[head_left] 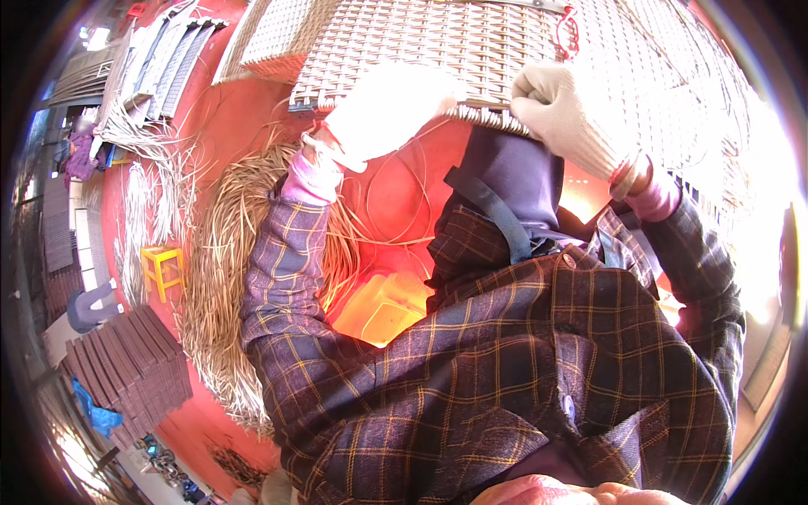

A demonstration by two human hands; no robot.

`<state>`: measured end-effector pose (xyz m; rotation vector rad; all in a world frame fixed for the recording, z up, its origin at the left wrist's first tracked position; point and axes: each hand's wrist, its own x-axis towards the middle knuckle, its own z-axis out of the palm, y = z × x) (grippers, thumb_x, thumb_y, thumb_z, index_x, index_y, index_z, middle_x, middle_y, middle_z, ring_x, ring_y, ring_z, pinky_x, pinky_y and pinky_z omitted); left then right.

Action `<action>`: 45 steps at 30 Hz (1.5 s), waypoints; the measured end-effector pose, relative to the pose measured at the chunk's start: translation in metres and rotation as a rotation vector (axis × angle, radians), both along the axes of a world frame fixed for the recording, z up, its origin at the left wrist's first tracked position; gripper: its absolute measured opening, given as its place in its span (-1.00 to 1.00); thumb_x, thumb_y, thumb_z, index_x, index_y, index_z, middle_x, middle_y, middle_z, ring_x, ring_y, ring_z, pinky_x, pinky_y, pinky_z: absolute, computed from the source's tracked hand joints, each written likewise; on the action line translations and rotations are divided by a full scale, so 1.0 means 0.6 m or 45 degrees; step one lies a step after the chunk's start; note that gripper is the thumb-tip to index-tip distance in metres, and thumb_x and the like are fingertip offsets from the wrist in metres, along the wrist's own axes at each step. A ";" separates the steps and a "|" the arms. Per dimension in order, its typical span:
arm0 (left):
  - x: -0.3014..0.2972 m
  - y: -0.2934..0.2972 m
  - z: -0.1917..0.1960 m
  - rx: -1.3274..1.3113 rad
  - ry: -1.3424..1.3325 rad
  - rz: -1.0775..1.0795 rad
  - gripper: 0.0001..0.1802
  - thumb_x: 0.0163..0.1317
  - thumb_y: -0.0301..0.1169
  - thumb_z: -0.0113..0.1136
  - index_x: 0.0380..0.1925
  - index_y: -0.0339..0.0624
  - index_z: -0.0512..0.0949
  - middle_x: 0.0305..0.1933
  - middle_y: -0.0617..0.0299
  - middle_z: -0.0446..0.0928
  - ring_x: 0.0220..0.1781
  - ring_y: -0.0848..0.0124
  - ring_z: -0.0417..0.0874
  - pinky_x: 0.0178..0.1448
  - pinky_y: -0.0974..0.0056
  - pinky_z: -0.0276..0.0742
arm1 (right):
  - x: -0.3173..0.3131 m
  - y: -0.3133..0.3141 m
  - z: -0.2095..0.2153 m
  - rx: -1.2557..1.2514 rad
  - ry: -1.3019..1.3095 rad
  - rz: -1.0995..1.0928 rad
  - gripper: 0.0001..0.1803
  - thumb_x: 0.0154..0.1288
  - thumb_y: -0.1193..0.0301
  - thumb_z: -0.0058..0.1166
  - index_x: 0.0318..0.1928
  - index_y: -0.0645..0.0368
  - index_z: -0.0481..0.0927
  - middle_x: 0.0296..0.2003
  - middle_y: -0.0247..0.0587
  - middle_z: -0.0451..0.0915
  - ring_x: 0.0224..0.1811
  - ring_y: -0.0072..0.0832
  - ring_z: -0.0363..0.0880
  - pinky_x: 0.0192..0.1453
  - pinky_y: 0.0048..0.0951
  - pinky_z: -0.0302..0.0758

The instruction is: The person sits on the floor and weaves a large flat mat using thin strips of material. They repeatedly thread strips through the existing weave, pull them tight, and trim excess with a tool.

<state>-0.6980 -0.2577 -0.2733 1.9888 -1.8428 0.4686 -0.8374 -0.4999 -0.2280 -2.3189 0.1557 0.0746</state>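
I have both forearms (290, 244) forward, the right hand (557, 116) curled closed at the near edge of the woven panel (412, 46), apart from the left hand (391, 109), whose grip I cannot tell through glare.

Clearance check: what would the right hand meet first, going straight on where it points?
Probably the woven panel; the right hand is at its near edge, though depth is unclear.
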 end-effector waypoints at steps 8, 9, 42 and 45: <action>0.008 0.066 0.009 0.119 0.086 0.201 -0.76 0.34 -0.38 0.23 -0.06 -0.13 0.76 -0.09 0.17 0.74 -0.04 0.20 0.74 0.11 0.13 0.64 | -0.021 0.089 -0.006 0.518 0.249 0.032 -0.56 0.48 0.34 -0.02 0.26 0.29 0.54 -0.44 -0.21 0.69 -0.56 -0.51 0.63 -0.35 -0.42 0.60; 0.009 0.068 0.004 0.103 0.024 0.248 -0.76 0.33 -0.39 0.23 -0.05 -0.12 0.76 -0.07 0.18 0.74 -0.02 0.21 0.73 0.13 0.13 0.63 | -0.023 0.097 -0.011 0.507 0.283 0.013 -0.53 0.47 0.35 -0.02 0.29 0.29 0.50 -0.43 -0.17 0.70 -0.55 -0.47 0.64 -0.36 -0.40 0.61; -0.011 0.038 -0.011 0.000 -0.196 0.368 -0.78 0.25 -0.33 0.28 -0.12 -0.01 0.74 -0.15 0.22 0.70 -0.07 0.23 0.70 0.05 0.09 0.61 | -0.001 0.099 -0.035 0.904 0.396 0.037 -0.47 0.37 0.31 0.19 0.23 0.34 0.40 -0.20 -0.01 0.77 -0.56 -0.45 0.72 -0.53 -0.47 0.63; -0.009 0.020 -0.016 -0.036 -0.135 0.258 -0.74 0.25 -0.36 0.28 -0.07 -0.03 0.74 -0.10 0.21 0.70 -0.03 0.21 0.70 0.09 0.09 0.62 | 0.002 0.098 -0.038 0.880 0.466 0.075 -0.47 0.39 0.29 0.18 0.24 0.34 0.41 -0.27 -0.04 0.77 -0.56 -0.47 0.71 -0.53 -0.47 0.62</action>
